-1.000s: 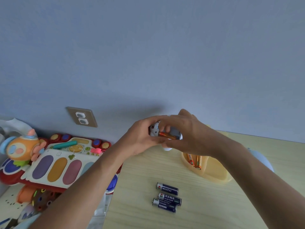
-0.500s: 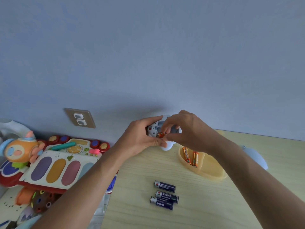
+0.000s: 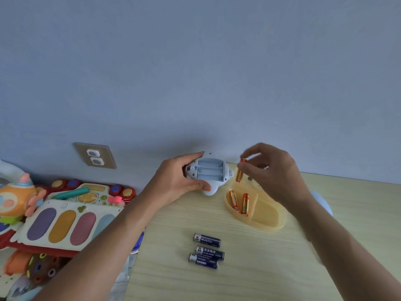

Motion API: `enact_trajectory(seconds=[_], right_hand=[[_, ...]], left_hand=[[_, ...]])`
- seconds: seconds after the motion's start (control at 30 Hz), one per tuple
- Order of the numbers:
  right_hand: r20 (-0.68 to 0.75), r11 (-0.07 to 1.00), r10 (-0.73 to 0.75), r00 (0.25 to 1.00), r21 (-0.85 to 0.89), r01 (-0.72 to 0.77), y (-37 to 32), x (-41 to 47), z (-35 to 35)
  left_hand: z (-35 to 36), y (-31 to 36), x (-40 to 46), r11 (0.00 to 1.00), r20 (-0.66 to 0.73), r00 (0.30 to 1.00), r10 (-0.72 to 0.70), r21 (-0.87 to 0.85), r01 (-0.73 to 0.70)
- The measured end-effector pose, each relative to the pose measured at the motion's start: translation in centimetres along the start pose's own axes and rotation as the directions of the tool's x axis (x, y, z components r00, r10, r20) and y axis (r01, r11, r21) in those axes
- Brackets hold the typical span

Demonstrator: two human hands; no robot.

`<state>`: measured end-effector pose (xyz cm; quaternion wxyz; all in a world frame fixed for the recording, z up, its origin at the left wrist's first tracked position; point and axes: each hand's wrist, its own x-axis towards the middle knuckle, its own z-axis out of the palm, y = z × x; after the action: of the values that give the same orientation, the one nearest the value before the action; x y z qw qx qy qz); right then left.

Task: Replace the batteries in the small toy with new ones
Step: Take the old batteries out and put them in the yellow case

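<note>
Far left: colourful toy keyboard w/ orange figure on it, wall outlet above. Left hand grips the small white toy from its left side, fingers curled round the body, held just above the tabletop; battery bay faces up, all slots empty. Below, 3 blue batteries lie on the tabletop, roughly parallel, lower 2 touching. Right of the toy, right hand pinches 1 orange battery upright btwn thumb and fingers, over the yellow tray. 2 more orange batteries lie in the tray's left part, near each other.
</note>
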<state>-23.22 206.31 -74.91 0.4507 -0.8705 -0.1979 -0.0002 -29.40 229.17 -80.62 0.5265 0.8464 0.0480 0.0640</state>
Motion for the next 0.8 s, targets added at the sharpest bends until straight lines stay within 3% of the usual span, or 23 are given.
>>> enact_trajectory(seconds=[0.17,0.5,0.63,0.8], right_hand=[[0.046,0.973,0.105,0.993,-0.209,-0.093,1.4,-2.3,0.0],[0.087,0.924,0.004,0.996,-0.382,0.03,2.5,-3.7,0.2],[0.087,0.913,-0.045,0.995,-0.4,0.076,3.2,-3.8,0.6],[-0.018,0.938,-0.136,0.991,-0.323,0.123,3.4,-4.0,-0.9]], left_hand=[[0.1,-0.1,0.0,1.0,-0.024,1.0,-0.002,0.021,0.003],[0.0,-0.3,0.2,0.997,-0.026,1.0,-0.004,0.072,0.006],[0.1,-0.1,0.3,0.987,-0.028,0.999,0.043,0.156,-0.038],[0.1,0.1,0.5,0.965,-0.002,0.992,0.125,0.231,-0.122]])
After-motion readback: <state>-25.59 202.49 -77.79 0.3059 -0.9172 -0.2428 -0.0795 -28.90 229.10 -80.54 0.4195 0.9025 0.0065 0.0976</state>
